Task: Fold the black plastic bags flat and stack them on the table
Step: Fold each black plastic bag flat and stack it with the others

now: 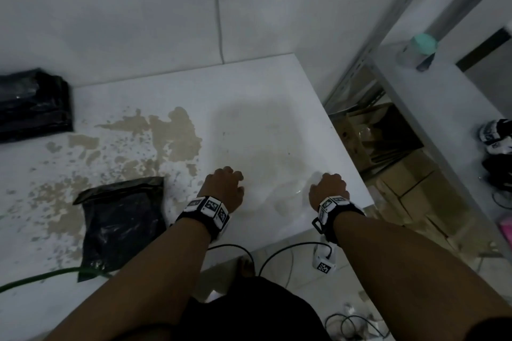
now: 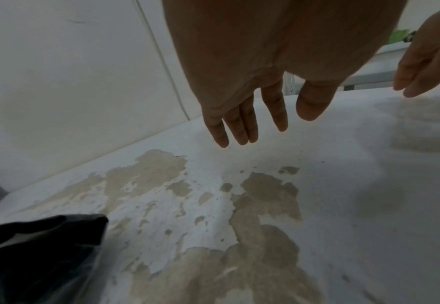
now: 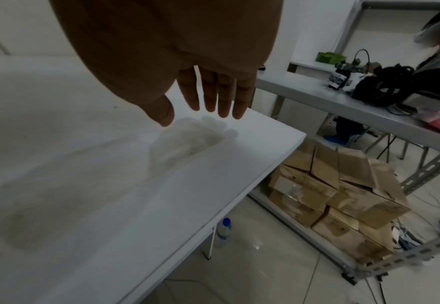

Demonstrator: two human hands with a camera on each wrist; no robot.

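On the white table (image 1: 116, 296), near its front edge, one folded black bag (image 1: 122, 219) lies flat, just left of the left forearm; a green cable (image 1: 41, 277) crosses its near corner. A stack of folded black bags (image 1: 33, 104) sits at the far left by the wall, well apart from the single bag. Left hand (image 1: 223, 188) hovers above the table mid-front, fingers straight and relaxed, holding nothing. Right hand (image 1: 328, 189) hovers near the table's right edge, fingers also straight and slightly spread, empty; its shadow falls on the surface below. Both hands are clear of both bags. Brown worn patches (image 1: 177, 135) mark the tabletop between stack and hands. Cardboard boxes (image 3: 343, 205) sit under the metal shelf (image 3: 356, 102) to the right. A water bottle (image 3: 222, 232) stands on the floor.
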